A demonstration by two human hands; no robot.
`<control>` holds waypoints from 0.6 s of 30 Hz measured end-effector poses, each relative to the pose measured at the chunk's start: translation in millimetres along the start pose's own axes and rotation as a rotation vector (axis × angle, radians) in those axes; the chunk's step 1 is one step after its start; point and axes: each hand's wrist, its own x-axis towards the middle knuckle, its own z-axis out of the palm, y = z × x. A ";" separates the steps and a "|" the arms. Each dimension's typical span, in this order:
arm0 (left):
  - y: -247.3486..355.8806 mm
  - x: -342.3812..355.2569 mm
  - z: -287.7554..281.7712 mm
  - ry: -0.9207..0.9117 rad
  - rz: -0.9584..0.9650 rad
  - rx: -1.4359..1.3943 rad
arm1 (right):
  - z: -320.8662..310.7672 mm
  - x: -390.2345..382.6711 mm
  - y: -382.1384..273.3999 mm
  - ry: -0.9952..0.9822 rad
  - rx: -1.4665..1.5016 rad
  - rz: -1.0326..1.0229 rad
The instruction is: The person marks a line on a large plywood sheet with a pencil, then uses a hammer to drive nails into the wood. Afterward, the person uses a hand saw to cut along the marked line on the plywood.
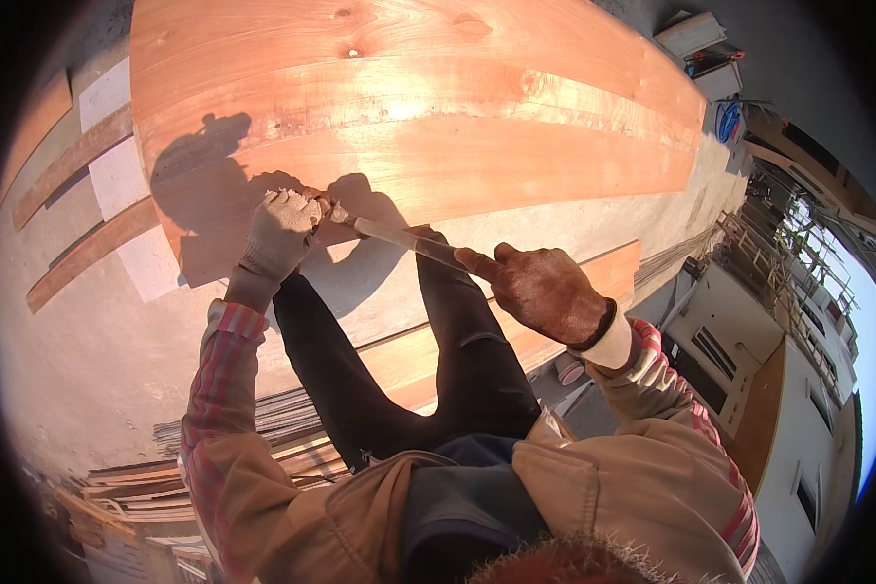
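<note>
A long, narrow, flat tool with a brownish end, perhaps a file, slants across in front of me between my two hands. My left hand, in a pale work glove, is closed around its far left end, where glove and shadow hide the detail. Bare, my right hand is closed on the near right end, thumb and forefinger against it. Beneath the hands lies a large reddish wood panel, with its near edge close to my knees. Whether the tool touches the panel I cannot tell.
Wood strips and white pieces lie at the left. Under my legs runs a wood board, with stacked thin strips nearby. A blue coil rests at the far right. A white building stands on the right.
</note>
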 end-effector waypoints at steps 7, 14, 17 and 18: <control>125.6 128.7 14.1 -0.127 -0.082 -0.175 | 127.4 -110.3 142.5 0.002 0.663 0.106; 282.3 197.9 55.8 -0.090 -0.695 -0.810 | 173.5 -259.3 254.5 0.161 1.813 0.807; 305.4 176.9 99.4 -0.153 -0.864 -1.312 | 158.6 -304.9 282.5 0.463 1.959 0.853; 320.1 178.2 104.3 -0.185 -0.823 -1.408 | 165.1 -321.2 291.5 0.529 1.967 0.867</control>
